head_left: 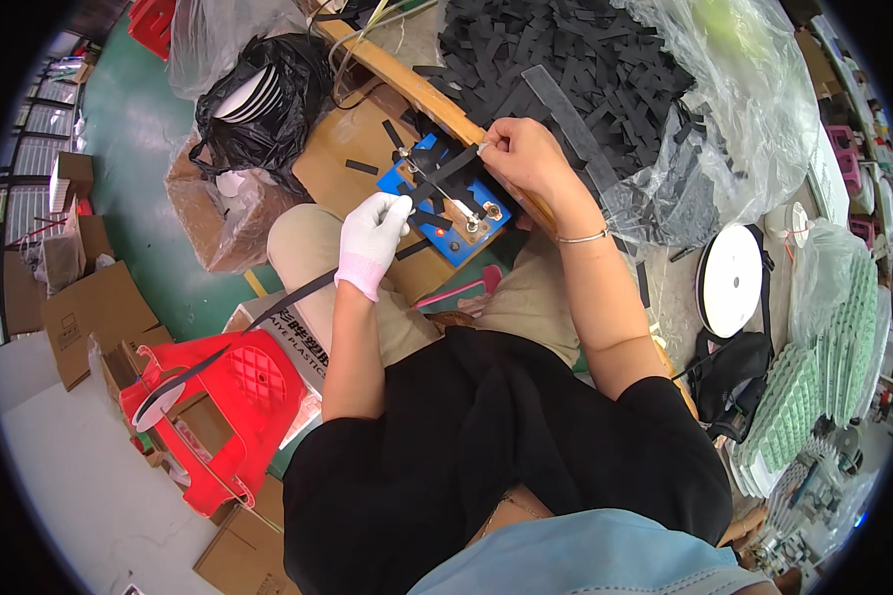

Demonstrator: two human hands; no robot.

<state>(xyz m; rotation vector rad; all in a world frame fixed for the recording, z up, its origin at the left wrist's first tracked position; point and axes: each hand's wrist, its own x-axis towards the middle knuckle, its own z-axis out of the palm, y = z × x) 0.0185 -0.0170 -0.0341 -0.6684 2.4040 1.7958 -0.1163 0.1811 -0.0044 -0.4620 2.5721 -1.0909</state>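
A black webbing strap (445, 177) is stretched between my two hands, over a small blue machine (456, 250) with a thin metal bar and a lit red light. My left hand (372, 235), in a white glove with a pink cuff, pinches the strap on the machine's left side. My bare right hand (529, 156) grips the strap's far end beside the wooden table edge (448, 107). Behind my left hand, the strap (298, 295) runs down to a white reel (159, 406). Short black strips (360, 167) lie about the machine.
A heap of cut black strips (566, 59) covers the table beside clear plastic sheeting (754, 109). A white reel (732, 281) stands at right. An upturned red stool (258, 377) is at left. Farther off are a cardboard box (223, 223) and a black bag (268, 119).
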